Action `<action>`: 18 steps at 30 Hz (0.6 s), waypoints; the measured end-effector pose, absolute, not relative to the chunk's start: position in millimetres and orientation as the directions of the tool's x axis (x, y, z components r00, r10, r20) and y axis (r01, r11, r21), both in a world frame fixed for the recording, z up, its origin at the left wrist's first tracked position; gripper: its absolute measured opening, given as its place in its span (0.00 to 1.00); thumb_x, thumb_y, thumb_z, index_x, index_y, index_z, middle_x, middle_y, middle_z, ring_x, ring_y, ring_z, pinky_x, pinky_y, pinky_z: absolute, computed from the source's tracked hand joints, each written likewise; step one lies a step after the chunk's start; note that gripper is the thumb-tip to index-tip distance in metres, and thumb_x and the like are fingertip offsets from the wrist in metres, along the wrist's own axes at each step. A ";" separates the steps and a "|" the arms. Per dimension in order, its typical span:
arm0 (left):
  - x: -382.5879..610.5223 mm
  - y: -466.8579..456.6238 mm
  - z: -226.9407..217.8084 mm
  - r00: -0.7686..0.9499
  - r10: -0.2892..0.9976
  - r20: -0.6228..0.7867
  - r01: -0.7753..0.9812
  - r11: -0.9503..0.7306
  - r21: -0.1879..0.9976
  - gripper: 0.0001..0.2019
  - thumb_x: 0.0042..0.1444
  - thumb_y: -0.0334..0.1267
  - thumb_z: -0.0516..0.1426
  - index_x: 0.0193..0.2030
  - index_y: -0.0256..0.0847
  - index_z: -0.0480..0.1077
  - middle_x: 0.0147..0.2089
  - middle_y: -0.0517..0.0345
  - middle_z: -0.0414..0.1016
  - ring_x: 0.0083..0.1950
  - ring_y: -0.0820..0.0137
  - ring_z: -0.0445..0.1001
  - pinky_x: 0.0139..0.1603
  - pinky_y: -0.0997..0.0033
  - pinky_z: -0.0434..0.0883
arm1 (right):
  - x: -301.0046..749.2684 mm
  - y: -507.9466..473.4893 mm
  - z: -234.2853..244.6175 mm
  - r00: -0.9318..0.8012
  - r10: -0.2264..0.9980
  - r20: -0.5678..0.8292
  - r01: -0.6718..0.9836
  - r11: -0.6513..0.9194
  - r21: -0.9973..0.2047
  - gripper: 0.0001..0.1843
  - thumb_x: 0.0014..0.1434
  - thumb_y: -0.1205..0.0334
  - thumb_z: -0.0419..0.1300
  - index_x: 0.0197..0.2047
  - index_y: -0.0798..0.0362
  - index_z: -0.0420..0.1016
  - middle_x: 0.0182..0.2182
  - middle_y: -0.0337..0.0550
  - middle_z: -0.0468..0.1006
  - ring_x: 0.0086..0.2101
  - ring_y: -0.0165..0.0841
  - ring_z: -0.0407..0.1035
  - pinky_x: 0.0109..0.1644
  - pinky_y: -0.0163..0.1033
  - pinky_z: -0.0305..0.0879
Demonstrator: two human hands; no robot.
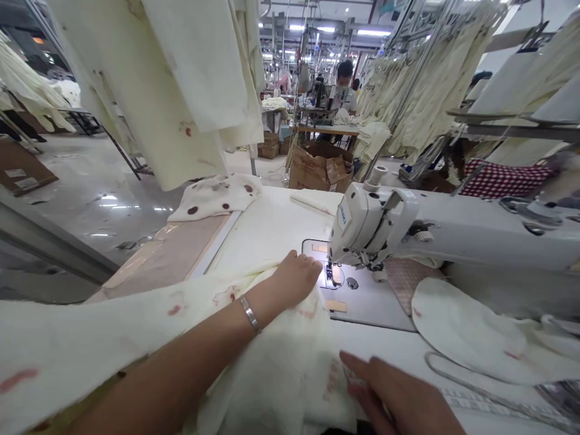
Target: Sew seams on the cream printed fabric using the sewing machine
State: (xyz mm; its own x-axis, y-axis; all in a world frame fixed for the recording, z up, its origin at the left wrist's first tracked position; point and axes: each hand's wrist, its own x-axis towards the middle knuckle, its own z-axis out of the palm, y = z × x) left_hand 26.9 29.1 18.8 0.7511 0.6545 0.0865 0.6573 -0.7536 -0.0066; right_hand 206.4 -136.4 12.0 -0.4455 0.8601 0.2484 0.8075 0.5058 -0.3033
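My left hand (296,279), with a silver bracelet at the wrist, is closed on a cream fabric piece (276,350) printed with reddish motifs. Its knuckles are just left of the presser foot (333,273) of a white sewing machine (371,223). The fabric spreads left and down over the table edge. Lower right, my right hand (399,396) is slightly blurred beside the fabric's right edge. Its index finger points forward, and a small greyish thing shows between the fingers, too unclear to name.
A spotted cream cloth (217,196) lies at the table's far left corner. Cream pieces (480,332) rest right of the machine plate. Hanging cream panels (181,90) come down at upper left. Behind the table stand a cardboard box (312,169) and a person (343,93) farther off.
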 end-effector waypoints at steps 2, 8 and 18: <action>23.3 26.3 14.0 0.742 0.662 0.106 0.664 -0.748 0.021 0.06 0.59 0.28 0.46 0.37 0.34 0.63 0.35 0.54 0.70 0.35 0.66 0.69 0.35 0.65 0.62 | 198.4 -107.3 17.5 -0.503 0.795 0.340 0.815 0.567 -0.120 0.21 0.59 0.69 0.48 0.55 0.49 0.63 0.25 0.37 0.73 0.23 0.30 0.68 0.23 0.33 0.58; 15.5 31.5 8.9 0.722 0.676 0.148 0.674 -0.735 0.076 0.05 0.61 0.29 0.46 0.36 0.37 0.61 0.34 0.57 0.69 0.32 0.69 0.68 0.36 0.67 0.62 | 181.6 -51.7 10.0 -0.613 0.727 0.311 0.756 0.654 -0.038 0.11 0.54 0.72 0.51 0.34 0.51 0.72 0.22 0.38 0.71 0.23 0.32 0.65 0.24 0.36 0.51; 24.6 -26.4 21.5 0.575 0.775 0.262 0.779 -0.617 0.114 0.07 0.59 0.32 0.49 0.41 0.36 0.66 0.47 0.46 0.67 0.51 0.57 0.64 0.51 0.53 0.60 | 204.9 -62.6 3.2 -0.604 0.765 0.223 0.755 0.639 -0.149 0.12 0.62 0.67 0.46 0.40 0.52 0.70 0.25 0.37 0.73 0.25 0.31 0.66 0.27 0.36 0.53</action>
State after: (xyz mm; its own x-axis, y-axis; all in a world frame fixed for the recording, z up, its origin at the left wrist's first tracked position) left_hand 24.6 -26.4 21.5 0.5754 0.7747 0.2624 0.7787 -0.6169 0.1138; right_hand 204.9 -62.6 3.2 -0.6039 0.7652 0.2231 0.7547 0.6390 -0.1490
